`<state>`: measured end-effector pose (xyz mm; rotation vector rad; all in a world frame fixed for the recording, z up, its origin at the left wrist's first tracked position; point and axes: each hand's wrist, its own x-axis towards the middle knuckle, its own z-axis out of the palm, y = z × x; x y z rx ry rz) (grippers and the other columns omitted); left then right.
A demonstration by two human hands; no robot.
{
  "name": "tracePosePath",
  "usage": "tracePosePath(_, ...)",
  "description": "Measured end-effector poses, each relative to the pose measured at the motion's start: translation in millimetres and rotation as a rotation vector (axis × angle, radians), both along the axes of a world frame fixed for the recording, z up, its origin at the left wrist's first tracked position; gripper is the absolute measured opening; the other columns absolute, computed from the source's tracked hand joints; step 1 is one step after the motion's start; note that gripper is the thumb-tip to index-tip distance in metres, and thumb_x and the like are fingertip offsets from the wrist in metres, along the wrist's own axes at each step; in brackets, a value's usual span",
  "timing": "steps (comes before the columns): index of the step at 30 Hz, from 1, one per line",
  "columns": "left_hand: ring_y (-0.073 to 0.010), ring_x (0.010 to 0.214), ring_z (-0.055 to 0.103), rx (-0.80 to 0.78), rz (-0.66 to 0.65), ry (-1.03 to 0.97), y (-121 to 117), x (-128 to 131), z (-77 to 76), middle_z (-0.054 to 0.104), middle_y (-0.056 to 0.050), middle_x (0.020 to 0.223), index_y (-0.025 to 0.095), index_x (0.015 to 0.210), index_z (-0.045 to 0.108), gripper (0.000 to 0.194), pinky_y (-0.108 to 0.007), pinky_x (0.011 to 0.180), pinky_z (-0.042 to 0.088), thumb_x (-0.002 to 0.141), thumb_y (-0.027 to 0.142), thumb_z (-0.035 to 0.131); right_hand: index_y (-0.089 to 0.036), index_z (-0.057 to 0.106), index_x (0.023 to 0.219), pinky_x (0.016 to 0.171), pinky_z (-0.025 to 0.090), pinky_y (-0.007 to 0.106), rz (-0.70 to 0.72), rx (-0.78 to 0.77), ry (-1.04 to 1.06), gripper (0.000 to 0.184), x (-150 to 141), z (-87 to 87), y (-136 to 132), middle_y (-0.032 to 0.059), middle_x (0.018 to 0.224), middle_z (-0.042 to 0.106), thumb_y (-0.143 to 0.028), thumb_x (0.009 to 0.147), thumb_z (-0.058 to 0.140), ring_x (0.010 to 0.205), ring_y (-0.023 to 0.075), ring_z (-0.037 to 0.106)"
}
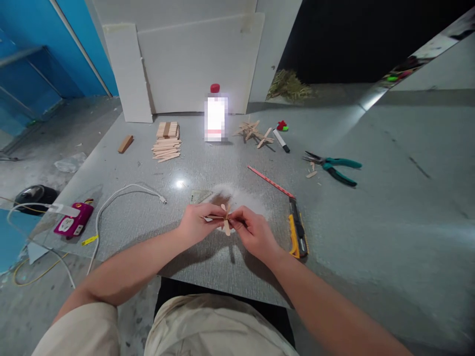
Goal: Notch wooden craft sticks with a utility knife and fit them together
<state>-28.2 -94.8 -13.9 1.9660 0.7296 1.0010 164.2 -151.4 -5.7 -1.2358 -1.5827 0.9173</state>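
Both my hands meet over the near middle of the grey table [208,168]. Between them are wooden craft sticks [227,227], at least one crossing another. My left hand [196,222] pinches a stick from the left, its thumb and fingers closed on it. My right hand [254,230] pinches the crossing from the right; the fingers hide what part it grips. Beneath and beyond the hands lies a patch of white powder [248,200] with a brown area in it. A clear set square [200,196] lies just past my left hand.
A hacksaw [297,227] lies right of my hands, green-handled pliers [334,165] farther right. Behind stand stacked craft sticks [166,143], a red-capped bottle [215,116], joined sticks [252,131] and a marker [281,141]. A white cable [118,190] and purple device [74,220] are left.
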Motion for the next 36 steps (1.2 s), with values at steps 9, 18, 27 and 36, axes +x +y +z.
tracePosePath(9, -0.0149, 0.084, 0.075, -0.074, 0.010, -0.027, -2.6, 1.7, -2.7, 0.076, -0.005, 0.095, 0.012, 0.101, 0.071, 0.031, -0.032, 0.077, 0.066, 0.094, 0.043, 0.073, -0.023, 0.063, 0.087, 0.058, 0.047, 0.028, -0.003, -0.071, 0.052, 0.015, -0.9, -4.9, -0.2, 0.0000, 0.070, 0.067, -0.034, 0.096, 0.057, 0.061, 0.0164, 0.060)
tracePosePath(18, -0.0165, 0.080, 0.077, -0.058, 0.044, -0.024, -0.6, 1.3, 4.9, 0.079, -0.006, 0.094, 0.018, 0.093, 0.075, 0.019, -0.029, 0.074, 0.066, 0.084, 0.033, 0.082, -0.023, 0.064, 0.091, 0.059, 0.047, 0.028, -0.006, -0.068, 0.053, 0.013, -2.4, -2.8, -2.2, 0.0010, 0.073, 0.067, -0.032, 0.096, 0.055, 0.063, 0.0167, 0.061)
tracePosePath(27, -0.0165, 0.080, 0.077, -0.005, 0.031, -0.006, -0.9, 0.2, 15.5, 0.079, -0.005, 0.093, 0.018, 0.096, 0.076, 0.017, -0.029, 0.075, 0.066, 0.085, 0.030, 0.081, -0.022, 0.063, 0.091, 0.060, 0.046, 0.027, -0.010, -0.033, 0.049, 0.011, -1.6, 1.3, -2.8, 0.0009, 0.073, 0.068, -0.029, 0.096, 0.057, 0.063, 0.0151, 0.061)
tracePosePath(36, -0.0198, 0.097, 0.076, 0.172, -0.035, 0.051, 9.3, -3.7, 24.9, 0.077, -0.008, 0.105, 0.020, 0.103, 0.074, 0.022, -0.035, 0.086, 0.064, 0.086, 0.031, 0.080, -0.023, 0.063, 0.094, 0.062, 0.048, 0.027, -0.020, -0.035, 0.096, 0.012, -1.5, 0.5, -1.4, 0.0014, 0.077, 0.069, -0.032, 0.098, 0.057, 0.067, 0.0158, 0.063)
